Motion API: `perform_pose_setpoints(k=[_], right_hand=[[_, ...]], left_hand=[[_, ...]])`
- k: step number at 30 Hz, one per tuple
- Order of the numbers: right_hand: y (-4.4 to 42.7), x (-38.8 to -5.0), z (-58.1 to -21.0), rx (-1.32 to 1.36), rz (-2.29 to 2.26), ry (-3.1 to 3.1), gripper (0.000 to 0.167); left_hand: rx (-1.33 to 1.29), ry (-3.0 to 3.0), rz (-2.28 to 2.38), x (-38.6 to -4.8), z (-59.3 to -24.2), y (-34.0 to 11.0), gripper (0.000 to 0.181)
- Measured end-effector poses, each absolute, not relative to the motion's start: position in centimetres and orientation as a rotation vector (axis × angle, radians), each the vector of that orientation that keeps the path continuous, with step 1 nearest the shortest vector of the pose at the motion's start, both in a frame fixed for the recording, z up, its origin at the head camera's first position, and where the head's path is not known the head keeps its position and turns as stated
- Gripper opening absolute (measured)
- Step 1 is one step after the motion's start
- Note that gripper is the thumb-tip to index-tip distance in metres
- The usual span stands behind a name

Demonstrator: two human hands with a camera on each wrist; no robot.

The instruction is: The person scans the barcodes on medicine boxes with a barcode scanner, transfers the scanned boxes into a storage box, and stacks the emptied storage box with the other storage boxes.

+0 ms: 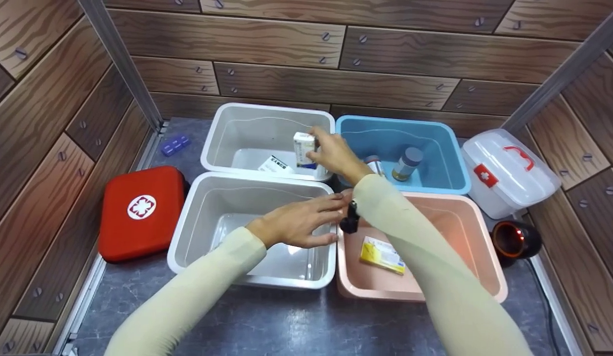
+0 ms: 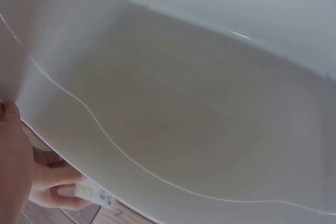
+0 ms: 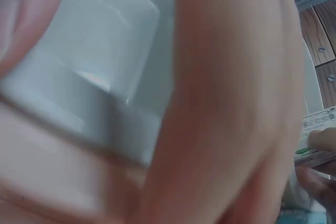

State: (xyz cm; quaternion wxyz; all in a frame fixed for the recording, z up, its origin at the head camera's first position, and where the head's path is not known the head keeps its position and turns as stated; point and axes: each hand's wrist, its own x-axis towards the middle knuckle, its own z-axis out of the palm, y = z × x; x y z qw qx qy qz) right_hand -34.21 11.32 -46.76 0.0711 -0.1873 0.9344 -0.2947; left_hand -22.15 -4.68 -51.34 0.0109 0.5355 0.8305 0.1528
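In the head view my right hand (image 1: 334, 154) pinches a small white medicine box (image 1: 303, 147) upright between thumb and fingers. The box hangs over the right part of the back grey bin (image 1: 227, 128). Below and left of it, a white box with black print (image 1: 275, 164) lies in that bin. My left hand (image 1: 304, 222) is spread with straight fingers over the right side of the front grey bin (image 1: 188, 222), its fingertips close to the right wrist. The held medicine box (image 2: 94, 192) also shows beyond the bin wall in the left wrist view.
At back right, a blue bin (image 1: 435, 141) holds bottles, including a dark-capped bottle (image 1: 408, 163). The pink bin (image 1: 464, 232) holds a yellow-and-white box (image 1: 383, 254). A red first-aid case (image 1: 138, 212), purple pill organizer (image 1: 175, 145), clear first-aid box (image 1: 511, 173) and black cylinder (image 1: 516, 240) stand around.
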Motion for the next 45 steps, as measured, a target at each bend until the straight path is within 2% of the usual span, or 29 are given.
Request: perform_pose_setpoints(k=[8, 15, 18, 22, 32, 41, 45], right_hand=[[9.3, -33.4, -48.2, -0.610, -0.814, 2.784, 0.048], [9.9, -33.3, -48.8, -0.684, -1.124, 2.684, 0.079], [10.9, -32.9, -48.6, -0.698, -1.245, 2.609, 0.082], [13.0, -32.0, -48.2, -0.758, -1.330, 2.526, 0.077], [19.4, -27.8, -47.3, -0.898, -1.262, 2.521, 0.050], [24.8, -24.2, -47.9, -0.971, -1.159, 2.670, 0.040], [27.3, -22.7, -48.7, -0.904, -1.150, 2.674, 0.037]], left_hand=[[1.727, 2.587, 0.463, -22.2, -51.3, -4.5, 0.056], [1.741, 2.594, 0.452, -22.2, -51.3, -4.4, 0.059], [1.730, 2.591, 0.466, -22.1, -51.3, -4.4, 0.057], [1.702, 2.590, 0.468, -22.0, -51.3, -4.5, 0.055], [1.617, 2.590, 0.454, -22.0, -51.2, -4.7, 0.059], [1.617, 2.565, 0.493, -22.0, -51.3, -4.6, 0.058], [1.603, 2.559, 0.500, -22.0, -51.2, -4.6, 0.058]])
